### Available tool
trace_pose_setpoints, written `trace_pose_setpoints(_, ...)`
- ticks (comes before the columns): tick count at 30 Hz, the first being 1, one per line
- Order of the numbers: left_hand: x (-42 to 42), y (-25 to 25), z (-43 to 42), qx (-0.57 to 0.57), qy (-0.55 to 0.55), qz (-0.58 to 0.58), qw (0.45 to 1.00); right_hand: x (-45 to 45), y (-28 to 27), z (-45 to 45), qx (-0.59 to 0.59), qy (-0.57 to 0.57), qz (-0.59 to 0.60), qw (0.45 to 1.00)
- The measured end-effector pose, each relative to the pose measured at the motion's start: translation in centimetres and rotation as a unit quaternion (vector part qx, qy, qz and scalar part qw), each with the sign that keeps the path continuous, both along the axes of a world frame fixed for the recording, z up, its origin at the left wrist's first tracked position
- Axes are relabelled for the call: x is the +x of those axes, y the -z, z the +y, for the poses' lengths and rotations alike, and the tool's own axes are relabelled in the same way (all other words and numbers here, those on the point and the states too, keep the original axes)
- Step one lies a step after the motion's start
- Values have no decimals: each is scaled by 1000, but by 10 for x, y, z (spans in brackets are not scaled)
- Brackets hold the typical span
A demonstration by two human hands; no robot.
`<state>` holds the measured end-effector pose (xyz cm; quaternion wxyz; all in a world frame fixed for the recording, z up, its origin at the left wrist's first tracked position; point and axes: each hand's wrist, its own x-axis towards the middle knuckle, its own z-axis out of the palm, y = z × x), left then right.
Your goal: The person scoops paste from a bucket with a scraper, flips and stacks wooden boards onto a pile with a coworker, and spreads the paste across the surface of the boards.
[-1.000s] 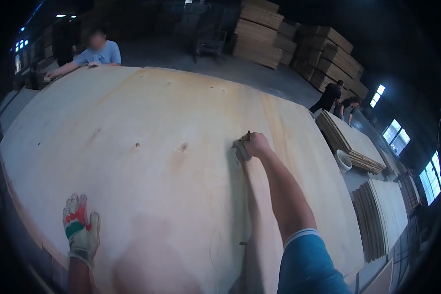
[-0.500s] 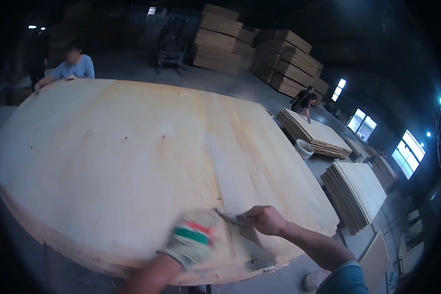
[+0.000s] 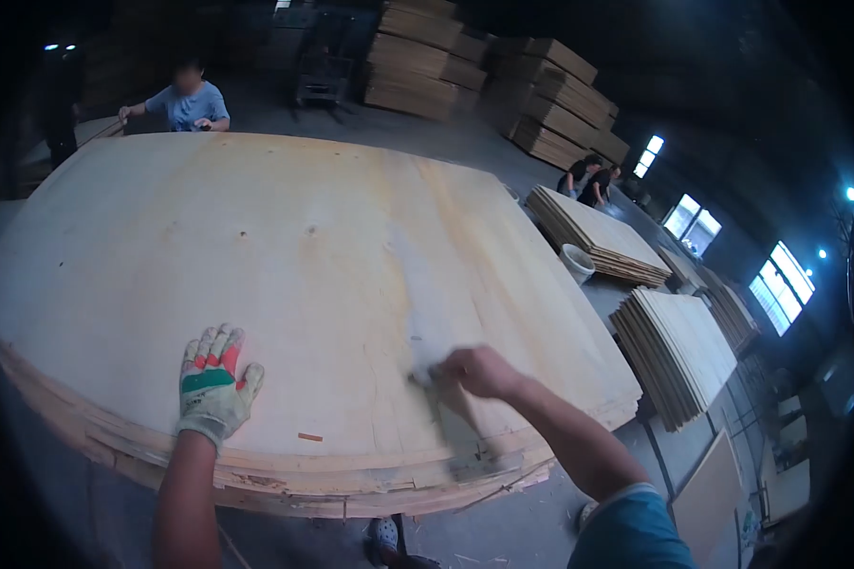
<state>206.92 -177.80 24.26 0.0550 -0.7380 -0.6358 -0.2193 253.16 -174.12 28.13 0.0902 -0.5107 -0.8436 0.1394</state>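
A large pale wood veneer sheet [image 3: 285,294] tops a stack of sheets in front of me. My left hand [image 3: 213,379], in a white work glove with green and red marks, lies on its near left part, fingers spread. My bare right hand [image 3: 482,370] is closed round a short tool [image 3: 425,376] with a blurred end, low over the sheet right of centre; its exact kind is unclear. A small brown strip [image 3: 310,437] lies near the front edge, between my hands. A pale streak runs along the sheet beyond the tool.
A person in a blue shirt [image 3: 188,102] stands at the far left edge. Two more people work beside a panel stack [image 3: 598,232] at right. A white bucket [image 3: 576,264], another panel stack [image 3: 683,341] and a leaning board [image 3: 707,484] stand on the right. Tall board stacks [image 3: 413,62] rise behind.
My left hand has moved left from beside the tool and now lies flat. My right hand and tool have shifted slightly away from me. The person in blue has straightened up.
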Motion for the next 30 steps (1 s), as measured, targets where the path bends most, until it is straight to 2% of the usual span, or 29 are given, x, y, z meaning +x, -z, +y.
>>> trace_pose_setpoints(1,-1,3,1,6,2,0,1000,3,0,-39,47,-54,12,997)
trace_pose_setpoints(2,-3,3,1,14,2,-1,1000,3,6,-80,45,-44,63,996)
trace_pose_setpoints(4,-4,1,-3,8,5,-12,1000,-30,-8,-148,104,-12,21,994)
trace_pose_setpoints(6,-4,-6,-3,0,6,-13,1000,-23,-1,-158,86,12,37,996)
trace_pose_setpoints(8,-5,-2,-5,-23,0,-13,1000,-12,-49,-155,27,147,149,978)
trace_pose_setpoints(9,-2,0,-9,-23,-3,-6,1000,-4,-77,-149,-11,180,289,940)
trace_pose_setpoints(10,-1,-3,-12,-22,-4,2,1000,14,-105,-141,-29,227,208,951)
trace_pose_setpoints(11,1,-6,-16,-21,-8,11,1000,38,-113,-132,-32,232,222,947)
trace_pose_setpoints(12,2,-6,-18,-20,-7,10,1000,50,-121,-126,-31,291,217,931)
trace_pose_setpoints(14,4,-6,-21,-18,-9,10,1000,99,-83,-98,-135,351,396,838)
trace_pose_setpoints(16,4,-6,-21,-24,-4,6,1000,120,-22,-65,-45,450,119,884)
trace_pose_setpoints(17,7,-6,-19,-24,-7,2,1000,113,-3,-50,63,421,20,904)
trace_pose_setpoints(18,9,-7,-17,-21,-6,5,1000,95,-21,-49,89,361,-8,928)
trace_pose_setpoints(20,6,-7,-19,-28,-1,21,999,107,-29,-52,73,176,66,979)
trace_pose_setpoints(22,4,-3,-21,-27,0,32,999,144,-12,-72,32,136,25,990)
trace_pose_setpoints(23,7,-3,-16,-17,3,34,999,153,-16,-96,15,71,-5,997)
trace_pose_setpoints(25,24,14,-10,9,-29,57,998,145,-32,-147,-16,53,60,997)
trace_pose_setpoints(26,32,23,-8,21,-50,72,996,137,-47,-165,-82,60,67,993)
trace_pose_setpoints(28,101,18,-10,61,15,7,998,117,-61,-188,-204,151,247,935)
trace_pose_setpoints(29,156,1,-15,-1,72,-48,996,101,-78,-185,-171,130,279,936)
trace_pose_setpoints(30,218,-1,-30,-12,166,-67,984,85,-93,-179,-141,113,312,933)
